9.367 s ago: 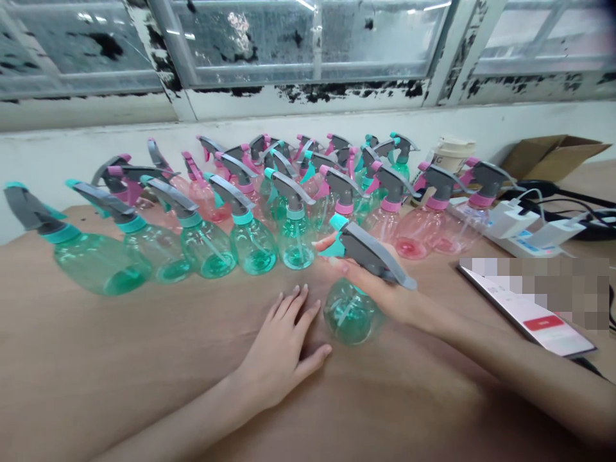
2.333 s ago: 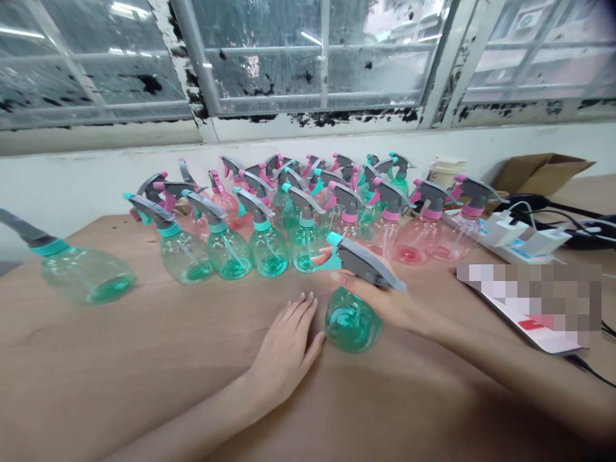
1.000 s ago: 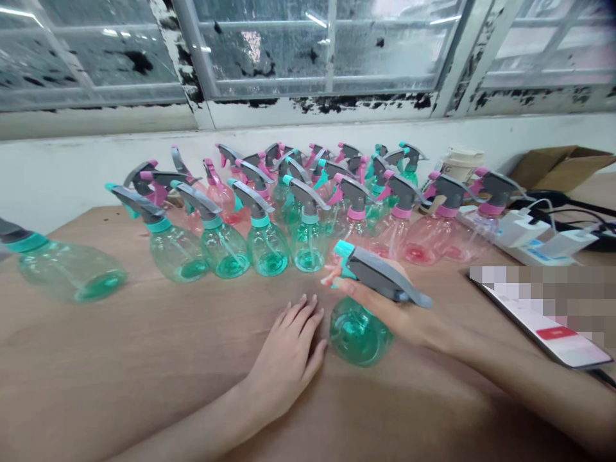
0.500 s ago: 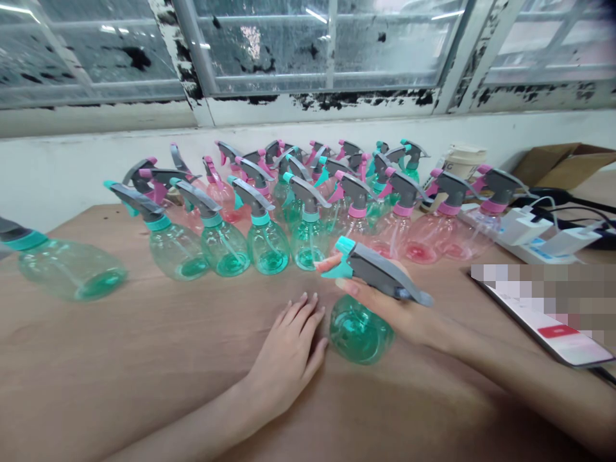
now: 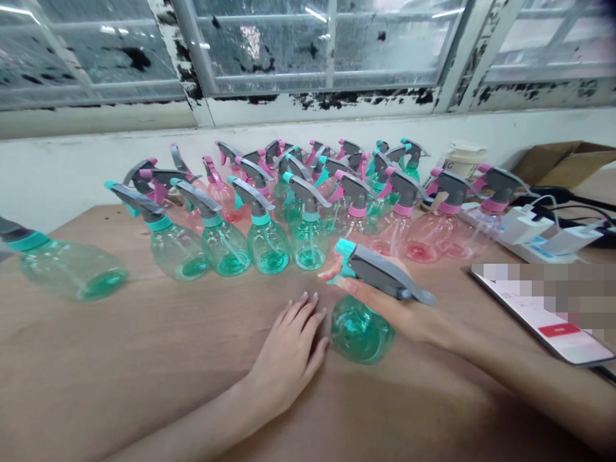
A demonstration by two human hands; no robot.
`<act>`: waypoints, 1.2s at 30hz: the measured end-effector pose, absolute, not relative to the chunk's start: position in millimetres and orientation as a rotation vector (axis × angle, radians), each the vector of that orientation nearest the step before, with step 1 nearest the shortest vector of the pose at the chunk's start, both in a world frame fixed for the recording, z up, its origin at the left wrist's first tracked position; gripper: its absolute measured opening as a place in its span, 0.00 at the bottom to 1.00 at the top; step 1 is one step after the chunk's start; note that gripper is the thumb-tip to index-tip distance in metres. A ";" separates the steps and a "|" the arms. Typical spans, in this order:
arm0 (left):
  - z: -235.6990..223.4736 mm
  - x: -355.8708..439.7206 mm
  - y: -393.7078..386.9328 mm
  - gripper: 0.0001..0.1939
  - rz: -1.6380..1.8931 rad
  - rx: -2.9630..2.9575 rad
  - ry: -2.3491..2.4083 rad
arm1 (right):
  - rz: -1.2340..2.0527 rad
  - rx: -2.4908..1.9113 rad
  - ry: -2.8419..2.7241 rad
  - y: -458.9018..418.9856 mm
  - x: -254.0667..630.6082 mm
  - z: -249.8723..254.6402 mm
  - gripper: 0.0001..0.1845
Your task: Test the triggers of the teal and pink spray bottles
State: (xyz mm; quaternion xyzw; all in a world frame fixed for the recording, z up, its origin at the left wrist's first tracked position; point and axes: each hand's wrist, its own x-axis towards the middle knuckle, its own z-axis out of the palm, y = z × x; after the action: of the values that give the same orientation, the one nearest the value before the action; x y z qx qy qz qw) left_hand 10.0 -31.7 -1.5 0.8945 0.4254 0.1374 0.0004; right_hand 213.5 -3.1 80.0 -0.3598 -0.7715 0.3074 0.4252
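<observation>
My right hand (image 5: 392, 308) is wrapped round the neck of a green spray bottle (image 5: 362, 330) with a grey and turquoise head. Its fingers reach to the turquoise trigger; part of the grip is hidden behind the head. To the left of this bottle, my left hand (image 5: 293, 350) lies flat on the wooden table (image 5: 144, 359), fingers stretched out, holding nothing. Just beyond the hands stands a row of green spray bottles, the nearest being a clear green one (image 5: 310, 247). Pink spray bottles (image 5: 423, 237) continue the row to the right.
Several more pink and green spray bottles crowd behind the front row. One green spray bottle (image 5: 72, 269) stands apart at far left. On the right are a phone (image 5: 543, 321), a power strip with white chargers (image 5: 524, 224), a paper cup (image 5: 464, 160) and a cardboard box (image 5: 568, 163).
My right hand's index finger has drawn in slightly towards the sprayer head, pulling the trigger back a little. My left hand stays where it was.
</observation>
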 end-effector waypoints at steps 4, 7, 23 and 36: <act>-0.3 10.7 -31.6 0.20 0.387 2.812 1.340 | 0.770 -0.934 -1.929 -3.2 213.2 83.4 0.13; 0.3 11.2 -31.7 0.20 0.381 2.809 1.338 | 0.822 -0.930 -1.906 -2.2 212.2 82.0 0.10; 0.7 12.8 -31.6 0.20 0.387 2.814 1.338 | 0.982 -0.748 -1.877 0.9 216.7 75.5 0.13; 2.1 12.4 -31.6 0.20 0.346 2.810 1.347 | 0.905 -0.859 -1.870 -1.4 212.9 75.6 0.08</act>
State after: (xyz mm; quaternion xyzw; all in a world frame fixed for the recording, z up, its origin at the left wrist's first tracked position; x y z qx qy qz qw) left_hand 12.4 -31.6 2.1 0.8963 0.4295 0.1102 0.0030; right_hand 212.9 -1.4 75.6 -0.3446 -0.7501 0.3630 0.4322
